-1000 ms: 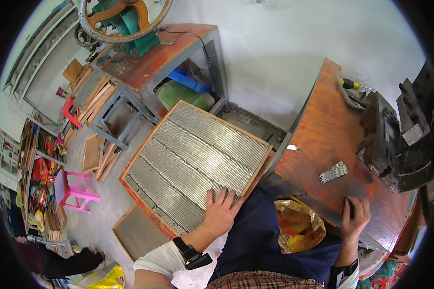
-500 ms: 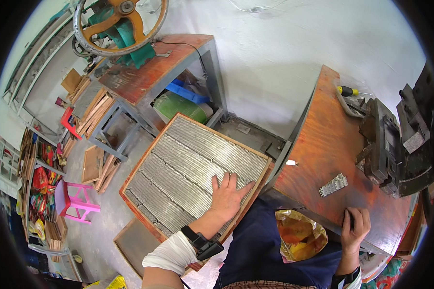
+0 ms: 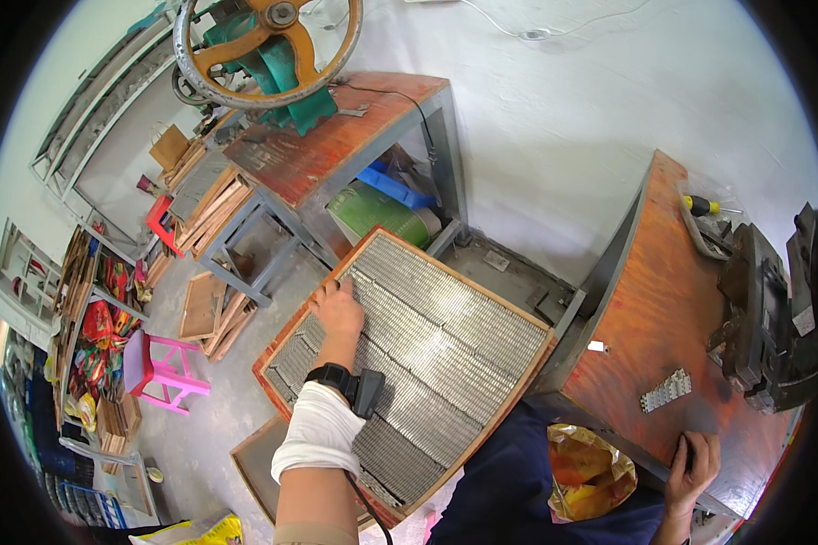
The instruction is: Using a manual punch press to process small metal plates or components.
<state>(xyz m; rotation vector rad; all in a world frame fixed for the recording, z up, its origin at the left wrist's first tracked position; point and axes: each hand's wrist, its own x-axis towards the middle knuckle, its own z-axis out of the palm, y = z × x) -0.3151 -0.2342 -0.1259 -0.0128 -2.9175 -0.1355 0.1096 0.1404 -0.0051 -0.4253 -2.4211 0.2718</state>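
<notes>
Wood-framed tray [image 3: 538, 357], left of the orange-brown surface [image 3: 641, 300], packed with rows of small metal pieces [image 3: 436, 350]. Left hand [image 3: 339, 309]: palm down on the rows, near the tray's left rim; grip open. Right hand [image 3: 693, 468]: fingers curled at the surface's near edge; grip contents cannot be told.

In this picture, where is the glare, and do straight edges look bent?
Head view: glare whitens parts of the metal rows; head view: yes, the right bench has edges that curve, and black fills the picture's corners.
</notes>
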